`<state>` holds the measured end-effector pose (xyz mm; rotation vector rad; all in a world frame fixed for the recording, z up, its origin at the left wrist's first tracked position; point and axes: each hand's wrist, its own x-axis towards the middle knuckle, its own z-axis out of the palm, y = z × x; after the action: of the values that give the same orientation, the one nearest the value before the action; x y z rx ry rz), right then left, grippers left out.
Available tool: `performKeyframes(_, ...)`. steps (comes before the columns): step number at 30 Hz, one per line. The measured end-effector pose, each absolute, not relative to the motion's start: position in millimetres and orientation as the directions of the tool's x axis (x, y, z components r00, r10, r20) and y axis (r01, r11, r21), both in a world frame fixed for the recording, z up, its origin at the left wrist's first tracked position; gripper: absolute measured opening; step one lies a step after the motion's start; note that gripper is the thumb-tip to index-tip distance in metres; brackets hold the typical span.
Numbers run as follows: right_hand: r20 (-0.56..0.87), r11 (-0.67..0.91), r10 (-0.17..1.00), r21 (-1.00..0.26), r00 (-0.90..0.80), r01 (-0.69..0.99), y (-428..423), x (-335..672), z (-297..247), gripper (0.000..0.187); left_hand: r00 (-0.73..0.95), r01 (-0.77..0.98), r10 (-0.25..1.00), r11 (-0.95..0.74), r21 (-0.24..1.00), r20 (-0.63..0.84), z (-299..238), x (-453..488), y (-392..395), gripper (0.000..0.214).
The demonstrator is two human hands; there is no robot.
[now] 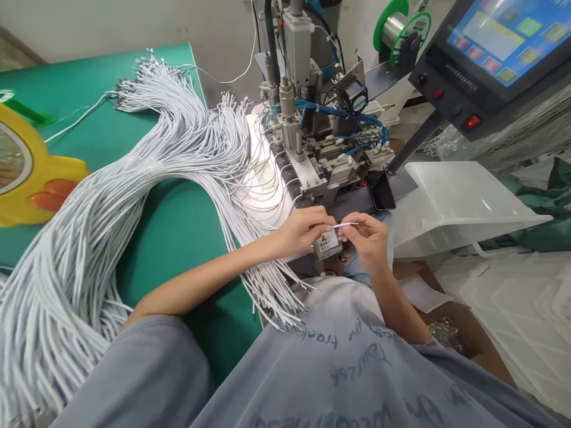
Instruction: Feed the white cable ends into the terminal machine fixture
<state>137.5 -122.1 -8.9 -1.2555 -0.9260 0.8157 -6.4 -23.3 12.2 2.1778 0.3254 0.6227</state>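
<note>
Between my two hands runs a short stretch of white cable (pixel 342 224), just in front of the soldering-type machine (pixel 307 148). My left hand (pixel 307 229) is closed, its thumb and fingers pinching the cable. On the other side, my right hand (pixel 366 235) pinches the cable's end with thumb and fingertips. Below the hands sits a small metal block with a white label (pixel 328 242). Several white cables lie in a row along the machine's dark front edge. A large bundle of white cables (pixel 165 166) drapes over the green table mat (pixel 178 220) to the left.
A touch screen (pixel 508 47) on a post stands at the right, near a green spool of wire (pixel 397 30). Beneath the screen is a white plastic sheet (pixel 464 196). A yellow duck-shaped object (pixel 49 172) rests at the table's left. A cardboard box (pixel 491 356) sits low right.
</note>
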Motion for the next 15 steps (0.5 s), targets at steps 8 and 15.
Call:
performKeyframes(8,0.242,0.166,0.828,-0.968,0.506,0.190,-120.8,125.4,-2.7,0.011,0.745,-0.037,0.499,-0.632,0.774,0.443,16.3,-5.2,-32.9,0.018)
performKeyframes(15,0.190,0.112,0.918,-0.966,0.349,0.232,-117.7,141.9,8.5,0.012,0.761,-0.058,0.396,-0.747,0.662,0.514,14.6,-6.5,-24.1,0.019)
